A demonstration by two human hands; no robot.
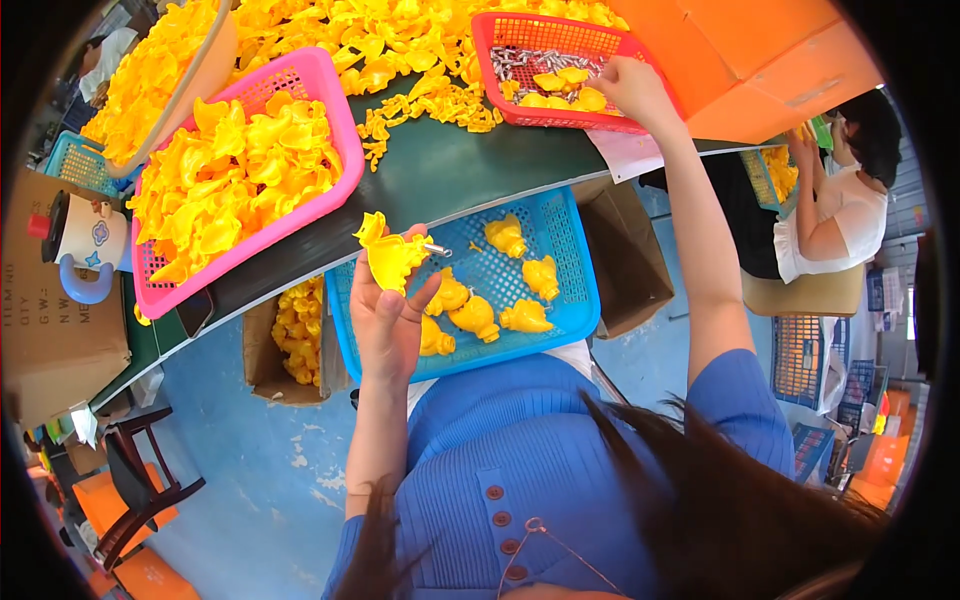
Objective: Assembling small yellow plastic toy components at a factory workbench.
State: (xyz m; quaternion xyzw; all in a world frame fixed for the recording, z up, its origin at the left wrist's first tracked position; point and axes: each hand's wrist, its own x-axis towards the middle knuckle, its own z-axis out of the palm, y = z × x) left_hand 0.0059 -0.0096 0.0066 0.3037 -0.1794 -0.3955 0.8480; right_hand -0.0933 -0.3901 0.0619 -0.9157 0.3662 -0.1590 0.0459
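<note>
My left hand [388, 315] holds up a yellow plastic half-shell [390, 255], its hollow side showing, with a small silver metal piece [437, 249] sticking out at its right. Below it, on my lap, a blue basket [585, 290] carries several rounded yellow pieces [474, 316]. My right arm reaches far forward, and my right hand [632, 88] is over a red basket [545, 28] with its fingertips pinched together. Many small silver metal parts [530, 64] and a few yellow pieces [566, 90] lie inside that basket. Whatever the right fingertips hold is too small to make out.
A pink basket [348, 150] heaped with yellow shells stands on the green table [430, 180], left. More yellow shells [400, 35] pile up behind. Orange boxes [740, 60] stand far right. Cardboard boxes [625, 255] flank my lap. A white cup [88, 235] is left; another person [835, 200] sits right.
</note>
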